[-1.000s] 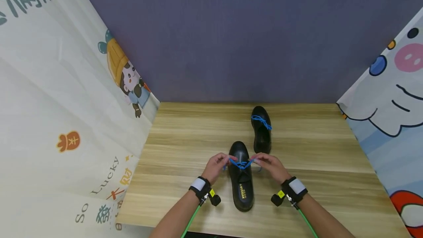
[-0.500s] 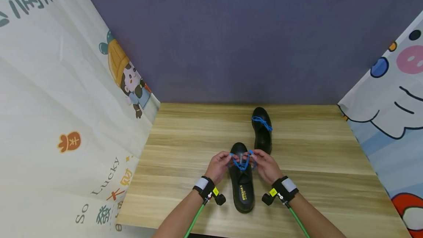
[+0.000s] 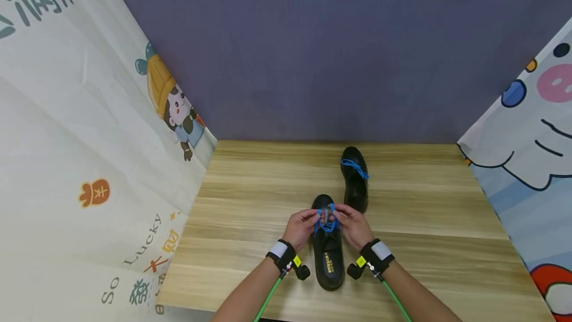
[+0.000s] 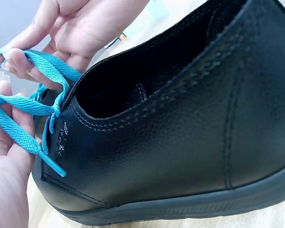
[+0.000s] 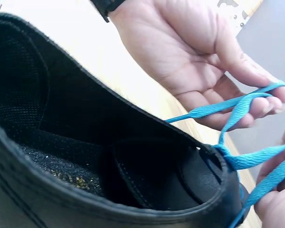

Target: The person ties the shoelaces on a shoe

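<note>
A black leather shoe (image 3: 330,257) sits on the wooden tabletop with its toe pointing away from me. My left hand (image 3: 299,227) pinches one side of its blue shoelace (image 4: 50,71) between thumb and fingers, and the lace's tip hangs past those fingers. Across from it, my right hand (image 3: 355,227) pinches the other side, folded into a loop over the fingers. In the right wrist view both folded lace ends rise from a crossing at the shoe's throat (image 5: 223,154). The hands are close together above the laces. Parts of the fingertips are cut off or overlapped in the wrist views.
A second black shoe (image 3: 356,195), its blue lace tied in a bow, stands behind and to the right. The wooden tabletop (image 3: 250,178) meets a dark blue-grey panel (image 3: 330,53) at the back. Printed cloths (image 3: 116,128) hang at both sides.
Both hands have come inward from beside the shoe until they nearly meet over it. The laces went from stretched outward to folded upright loops.
</note>
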Action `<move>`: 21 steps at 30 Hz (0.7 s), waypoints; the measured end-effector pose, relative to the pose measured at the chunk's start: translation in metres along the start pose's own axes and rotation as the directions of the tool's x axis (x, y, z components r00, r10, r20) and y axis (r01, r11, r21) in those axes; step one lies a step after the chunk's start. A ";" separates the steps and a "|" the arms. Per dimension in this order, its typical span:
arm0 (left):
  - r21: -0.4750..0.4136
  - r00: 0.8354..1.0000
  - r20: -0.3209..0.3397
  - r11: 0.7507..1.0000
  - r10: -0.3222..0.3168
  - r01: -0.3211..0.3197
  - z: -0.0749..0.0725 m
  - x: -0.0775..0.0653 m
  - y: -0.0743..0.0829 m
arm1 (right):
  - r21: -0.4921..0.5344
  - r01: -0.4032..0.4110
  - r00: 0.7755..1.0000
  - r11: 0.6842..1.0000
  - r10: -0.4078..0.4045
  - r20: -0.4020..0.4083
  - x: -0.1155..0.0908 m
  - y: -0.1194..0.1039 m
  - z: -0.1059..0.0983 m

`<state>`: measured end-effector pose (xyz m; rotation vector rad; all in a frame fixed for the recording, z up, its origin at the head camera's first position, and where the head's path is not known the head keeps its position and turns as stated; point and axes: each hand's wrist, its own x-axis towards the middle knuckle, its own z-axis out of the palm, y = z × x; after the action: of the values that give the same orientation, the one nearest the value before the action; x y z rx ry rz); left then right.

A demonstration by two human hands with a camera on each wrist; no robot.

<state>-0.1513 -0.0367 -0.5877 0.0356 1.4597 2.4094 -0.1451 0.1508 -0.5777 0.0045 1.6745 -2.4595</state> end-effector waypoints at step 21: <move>0.076 1.000 -0.024 0.997 0.005 -0.003 0.006 0.001 -0.001 | -0.092 0.015 0.998 0.996 -0.020 -0.062 0.001 0.005 0.008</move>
<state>-0.1515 -0.0314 -0.5857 0.0263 1.5626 2.3645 -0.1450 0.1411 -0.5794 0.0561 1.8196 -2.4162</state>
